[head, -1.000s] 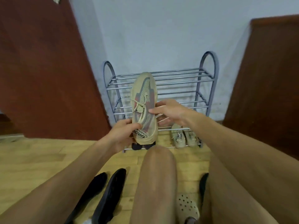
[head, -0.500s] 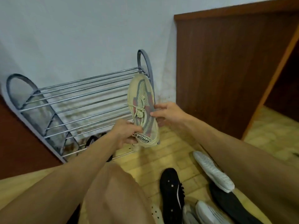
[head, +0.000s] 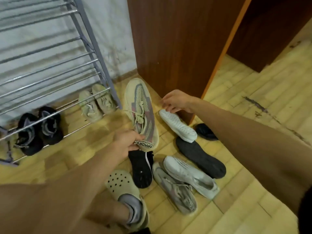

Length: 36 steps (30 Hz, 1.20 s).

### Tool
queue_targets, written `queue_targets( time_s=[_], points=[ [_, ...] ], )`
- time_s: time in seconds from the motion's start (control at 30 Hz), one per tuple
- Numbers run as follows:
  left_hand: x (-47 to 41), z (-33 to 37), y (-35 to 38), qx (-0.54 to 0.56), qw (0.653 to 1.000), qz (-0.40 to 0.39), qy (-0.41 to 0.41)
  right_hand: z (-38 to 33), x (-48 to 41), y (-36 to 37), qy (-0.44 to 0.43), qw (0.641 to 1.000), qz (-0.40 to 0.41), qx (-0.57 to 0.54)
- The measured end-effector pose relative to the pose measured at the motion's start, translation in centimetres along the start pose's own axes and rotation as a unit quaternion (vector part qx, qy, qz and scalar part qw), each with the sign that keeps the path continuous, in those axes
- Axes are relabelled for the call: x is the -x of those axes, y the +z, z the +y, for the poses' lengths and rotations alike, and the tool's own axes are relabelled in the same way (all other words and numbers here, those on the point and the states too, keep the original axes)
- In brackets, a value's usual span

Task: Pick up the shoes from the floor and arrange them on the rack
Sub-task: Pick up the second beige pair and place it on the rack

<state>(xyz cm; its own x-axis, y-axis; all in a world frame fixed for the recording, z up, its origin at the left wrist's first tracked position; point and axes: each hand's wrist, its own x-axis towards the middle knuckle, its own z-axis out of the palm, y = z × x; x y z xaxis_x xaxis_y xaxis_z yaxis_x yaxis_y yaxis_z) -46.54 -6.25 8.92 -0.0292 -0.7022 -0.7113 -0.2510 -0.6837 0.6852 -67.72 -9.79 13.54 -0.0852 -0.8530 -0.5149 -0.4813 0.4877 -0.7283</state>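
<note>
My left hand (head: 127, 143) grips the heel of a beige sneaker (head: 141, 112) with pink and grey panels, held above the floor with its toe pointing away. My right hand (head: 177, 101) hovers, fingers spread, over the toe of an overturned white-soled shoe (head: 178, 125); whether it touches it I cannot tell. The grey metal rack (head: 94, 53) stands at the left. Its bottom shelf holds a black pair (head: 38, 130) and a beige pair (head: 97, 103). On the floor lie a black shoe (head: 141, 169), a dark-soled shoe (head: 200, 157), a white sneaker (head: 190, 177) and a grey sneaker (head: 175, 188).
A brown wooden cabinet (head: 177, 41) stands right of the rack, close behind my right hand. Another dark shoe (head: 205, 132) lies by its corner. My foot wears a beige clog (head: 125, 191) over a grey sock at the bottom. Yellow floor tiles extend to the right.
The view swung right and down to the shoe pile. My right hand let go of the beige sneaker and moved over the white-soled shoe; my left hand lowered the sneaker.
</note>
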Motion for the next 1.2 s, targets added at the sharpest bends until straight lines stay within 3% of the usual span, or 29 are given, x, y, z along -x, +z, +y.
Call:
queue_targets(
  time_s=[0.27,0.4,0.53,0.6,0.67,0.77,0.87,1.07,1.2],
  points=[
    [1.8,-7.5,1.5,-0.078,0.995,-0.042,-0.044,15.2,4.8,4.7,0.17,0.985,-0.031,-0.024],
    [4.1,-10.1,3.0,-0.079,0.989,-0.096,-0.084,21.0,8.3,7.5,0.207,0.97,-0.126,0.033],
    [5.0,-10.8,4.0,-0.087,0.984,-0.126,-0.089,25.1,10.5,11.2,0.259,0.92,-0.253,0.151],
    [4.9,-10.6,4.0,-0.095,0.986,-0.116,-0.077,26.8,11.2,13.5,0.256,0.91,-0.245,0.215],
    [4.8,-10.2,3.9,-0.095,0.988,-0.104,-0.066,28.4,11.5,16.2,0.217,0.924,-0.17,0.265],
    [4.7,-9.7,3.5,-0.081,0.991,-0.094,-0.054,29.4,11.7,19.0,0.187,0.951,-0.03,0.244],
    [4.6,-9.3,3.3,-0.067,0.992,-0.091,-0.049,29.1,11.4,19.5,0.211,0.952,0.006,0.22],
    [4.5,-9.1,2.7,-0.07,0.992,-0.084,-0.055,26.8,11.0,17.3,0.282,0.946,-0.122,0.103],
    [4.5,-8.6,2.4,-0.061,0.994,-0.07,-0.054,23.6,10.2,13.7,0.286,0.936,-0.187,0.084]
  ],
)
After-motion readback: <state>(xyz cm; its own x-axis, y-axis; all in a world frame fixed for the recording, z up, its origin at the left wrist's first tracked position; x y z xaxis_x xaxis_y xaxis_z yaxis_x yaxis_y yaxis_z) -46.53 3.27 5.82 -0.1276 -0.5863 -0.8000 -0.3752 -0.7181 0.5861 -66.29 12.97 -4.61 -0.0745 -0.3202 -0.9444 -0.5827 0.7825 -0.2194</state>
